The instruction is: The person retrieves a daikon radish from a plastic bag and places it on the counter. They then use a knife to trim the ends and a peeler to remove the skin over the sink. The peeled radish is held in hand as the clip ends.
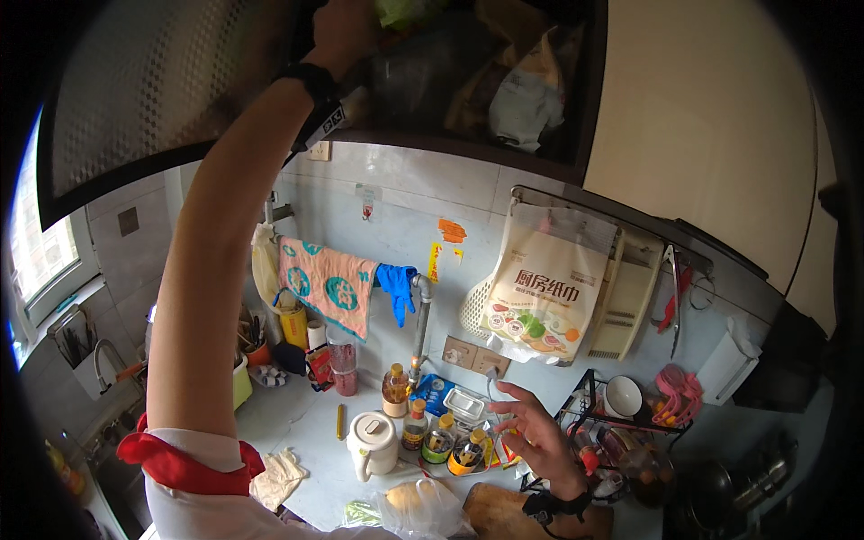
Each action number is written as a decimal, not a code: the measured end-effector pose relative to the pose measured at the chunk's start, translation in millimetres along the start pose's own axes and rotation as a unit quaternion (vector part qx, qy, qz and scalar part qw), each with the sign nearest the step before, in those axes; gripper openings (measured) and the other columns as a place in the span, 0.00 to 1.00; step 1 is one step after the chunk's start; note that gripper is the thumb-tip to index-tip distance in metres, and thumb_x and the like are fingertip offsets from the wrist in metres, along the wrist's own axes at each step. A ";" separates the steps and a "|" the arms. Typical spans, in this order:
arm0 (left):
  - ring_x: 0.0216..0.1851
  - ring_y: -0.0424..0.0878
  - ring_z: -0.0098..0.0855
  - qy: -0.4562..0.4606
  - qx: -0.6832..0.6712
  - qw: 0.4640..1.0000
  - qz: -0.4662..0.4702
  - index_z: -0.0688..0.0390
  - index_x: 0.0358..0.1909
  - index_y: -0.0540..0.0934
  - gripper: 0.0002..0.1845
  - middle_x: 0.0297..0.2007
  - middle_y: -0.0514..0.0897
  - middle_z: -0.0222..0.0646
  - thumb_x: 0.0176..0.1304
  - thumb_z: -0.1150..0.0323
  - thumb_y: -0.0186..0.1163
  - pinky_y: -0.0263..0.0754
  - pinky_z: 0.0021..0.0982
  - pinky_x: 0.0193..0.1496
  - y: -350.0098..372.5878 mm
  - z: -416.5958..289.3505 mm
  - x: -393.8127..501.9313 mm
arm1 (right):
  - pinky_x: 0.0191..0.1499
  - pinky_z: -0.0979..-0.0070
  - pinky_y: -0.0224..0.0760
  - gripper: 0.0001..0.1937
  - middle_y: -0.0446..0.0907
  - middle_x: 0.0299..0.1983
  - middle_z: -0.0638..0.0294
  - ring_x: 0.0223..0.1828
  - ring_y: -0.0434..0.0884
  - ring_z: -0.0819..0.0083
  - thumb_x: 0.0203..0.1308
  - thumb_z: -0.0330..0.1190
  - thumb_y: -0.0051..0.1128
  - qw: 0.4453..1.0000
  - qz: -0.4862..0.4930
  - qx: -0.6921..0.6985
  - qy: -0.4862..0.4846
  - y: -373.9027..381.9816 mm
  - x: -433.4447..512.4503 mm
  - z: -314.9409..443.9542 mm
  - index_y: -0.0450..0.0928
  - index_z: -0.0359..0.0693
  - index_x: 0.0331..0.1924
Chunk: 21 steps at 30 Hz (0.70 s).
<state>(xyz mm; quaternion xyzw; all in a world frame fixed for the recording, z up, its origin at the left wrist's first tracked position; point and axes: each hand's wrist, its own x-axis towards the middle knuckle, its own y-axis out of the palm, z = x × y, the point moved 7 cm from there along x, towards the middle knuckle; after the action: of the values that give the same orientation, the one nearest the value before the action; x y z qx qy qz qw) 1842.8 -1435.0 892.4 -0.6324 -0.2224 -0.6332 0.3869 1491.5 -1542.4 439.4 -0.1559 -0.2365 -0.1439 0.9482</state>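
Note:
My left arm is raised, and my left hand [345,30] reaches into the dark upper cabinet [418,88]. Its fingers are lost in shadow and at the frame's edge, so any grip is hidden. A light green item [405,12] lies just right of that hand. Further right in the cabinet is a white and brown bag [528,101]. My right hand [540,439] hovers over the counter with bent, spread fingers and nothing in it. Close to it are capped sauce bottles [467,453], a clear lidded container [466,405] and a wooden cutting board [540,516].
A white electric kettle [372,445] stands mid-counter, with a plastic bag [425,506] in front. The patterned cabinet door [162,101] swings out at upper left. A kitchen-towel pack [547,283] hangs on the wall. A black rack [628,418] stands right, a sink [115,466] left.

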 end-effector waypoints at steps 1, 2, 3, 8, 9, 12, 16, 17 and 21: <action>0.42 0.74 0.40 0.009 0.029 0.998 -0.061 0.63 0.61 0.69 0.32 0.48 0.75 0.43 0.55 0.63 0.66 0.73 0.37 0.31 -7.9 -4.0 -2.7 | 0.54 0.72 0.71 0.21 0.58 0.68 0.55 0.63 0.70 0.67 0.62 0.23 0.56 1.000 -0.003 0.012 0.008 -1.0 0.8 -2.9 0.68 0.39 0.60; 0.41 0.74 0.39 0.020 0.058 0.991 -0.120 0.62 0.61 0.69 0.30 0.48 0.75 0.43 0.57 0.66 0.64 0.73 0.36 0.30 -15.8 -9.1 -6.1 | 0.54 0.72 0.72 0.21 0.58 0.68 0.55 0.63 0.69 0.67 0.62 0.23 0.56 1.000 -0.008 0.025 0.016 -2.0 1.4 -5.8 0.69 0.39 0.59; 0.42 0.74 0.39 0.061 0.098 0.981 -0.156 0.62 0.62 0.69 0.30 0.50 0.74 0.43 0.57 0.67 0.64 0.73 0.35 0.31 -20.7 -16.8 -9.9 | 0.54 0.72 0.72 0.21 0.58 0.68 0.55 0.63 0.69 0.68 0.62 0.23 0.56 0.999 -0.010 0.040 0.025 -2.7 1.4 -8.5 0.69 0.39 0.59; 0.48 0.73 0.39 0.082 0.196 0.967 -0.138 0.60 0.67 0.64 0.35 0.60 0.68 0.42 0.57 0.71 0.62 0.76 0.32 0.33 -23.8 -32.2 5.9 | 0.54 0.72 0.72 0.19 0.59 0.68 0.55 0.63 0.68 0.69 0.62 0.24 0.57 1.000 -0.010 0.022 0.018 -4.6 1.8 -13.7 0.70 0.38 0.58; 0.50 0.72 0.40 0.062 0.182 0.975 -0.109 0.60 0.68 0.62 0.34 0.62 0.67 0.42 0.58 0.72 0.61 0.76 0.33 0.36 -19.9 -32.6 11.7 | 0.54 0.72 0.72 0.19 0.59 0.68 0.54 0.63 0.68 0.69 0.62 0.25 0.57 0.999 -0.014 0.022 0.019 -5.8 2.3 -14.9 0.71 0.38 0.57; 0.53 0.71 0.41 0.015 0.158 0.986 -0.045 0.59 0.68 0.61 0.34 0.63 0.66 0.42 0.59 0.71 0.60 0.76 0.36 0.40 -6.6 -45.2 31.5 | 0.54 0.72 0.73 0.18 0.60 0.68 0.54 0.61 0.70 0.70 0.62 0.25 0.57 1.000 -0.008 0.007 0.021 -8.2 4.2 -17.4 0.71 0.37 0.56; 0.54 0.71 0.43 -0.017 0.142 0.990 0.001 0.57 0.68 0.61 0.35 0.63 0.66 0.43 0.58 0.68 0.61 0.74 0.40 0.43 11.6 -56.5 40.6 | 0.52 0.75 0.74 0.17 0.60 0.68 0.54 0.56 0.73 0.72 0.62 0.25 0.56 0.999 -0.028 0.000 0.036 -16.9 -0.7 -18.9 0.72 0.37 0.55; 0.54 0.71 0.43 -0.018 0.131 0.991 0.002 0.56 0.68 0.61 0.35 0.62 0.67 0.44 0.58 0.67 0.61 0.73 0.41 0.44 13.5 -56.4 40.6 | 0.51 0.75 0.74 0.17 0.61 0.67 0.54 0.56 0.73 0.72 0.62 0.25 0.56 0.999 -0.031 -0.017 0.032 -18.9 -4.1 -16.7 0.72 0.37 0.55; 0.55 0.71 0.45 -0.001 0.071 0.997 -0.016 0.54 0.67 0.62 0.35 0.62 0.67 0.45 0.57 0.65 0.62 0.72 0.46 0.47 6.7 -45.1 29.5 | 0.51 0.76 0.74 0.16 0.63 0.66 0.56 0.55 0.74 0.72 0.63 0.24 0.55 0.997 -0.033 -0.020 0.073 -17.9 -21.9 -12.9 0.72 0.36 0.55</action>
<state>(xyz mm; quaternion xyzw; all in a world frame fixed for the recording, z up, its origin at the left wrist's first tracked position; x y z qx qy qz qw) 1822.5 -1480.0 915.1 -0.6006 -0.2774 -0.6213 0.4199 1471.9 -1559.0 421.9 -0.1563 -0.1689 -0.1911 0.9542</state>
